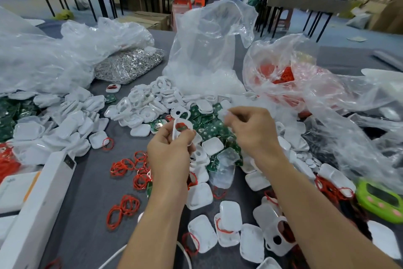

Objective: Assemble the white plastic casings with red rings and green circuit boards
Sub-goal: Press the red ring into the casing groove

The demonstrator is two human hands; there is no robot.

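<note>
Head view: your left hand [172, 153] pinches a white casing [175, 132] at its fingertips, with a red ring [181, 126] showing in its window. The casing's long axis runs roughly 8-to-2 o'clock, open face toward you. Your right hand [253, 132] is near, at 3 o'clock of it, fingers curled. Too blurred to tell if it holds anything. Green circuit boards [208, 131] lie between the hands, right hand nearer.

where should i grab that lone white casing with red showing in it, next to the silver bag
Pinch it across its left and right side edges, coming straight down from above. The casing lies flat and alone on the grey table, with bare surface on its near and side edges for fingertips. The silver bag crowds its far side, so probably avoid reaching in from there.
</note>
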